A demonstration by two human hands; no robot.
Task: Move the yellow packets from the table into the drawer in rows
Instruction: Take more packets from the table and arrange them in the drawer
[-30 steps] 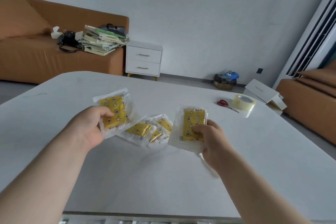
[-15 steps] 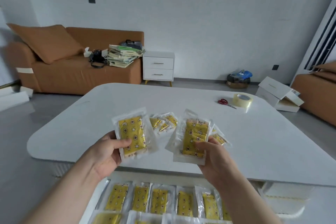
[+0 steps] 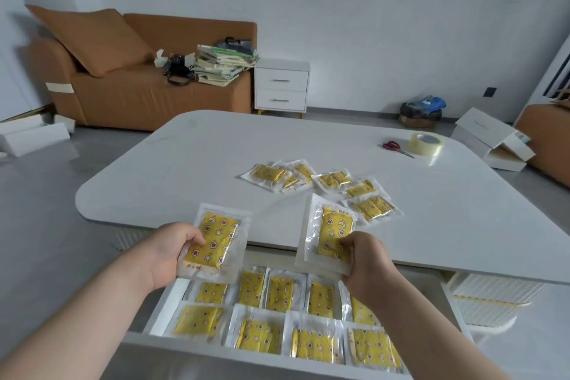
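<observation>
My left hand (image 3: 168,251) grips a yellow star-printed packet (image 3: 217,239) in clear wrap, held above the open drawer's left end. My right hand (image 3: 365,262) pinches another yellow packet (image 3: 331,233) by its lower edge, over the table's near edge. The white drawer (image 3: 160,305) is pulled out below the table and holds two rows of yellow packets (image 3: 279,315). Several loose yellow packets (image 3: 330,185) lie scattered on the white table (image 3: 191,170).
Red scissors (image 3: 396,147) and a roll of clear tape (image 3: 427,143) sit at the table's far right. An orange sofa (image 3: 142,92) with stacked books, a white nightstand (image 3: 282,86) and white boxes (image 3: 490,140) stand on the floor beyond.
The view has tilted down and drawn back, showing the open drawer with its rows. Both hands have carried their packets from over the table toward the drawer.
</observation>
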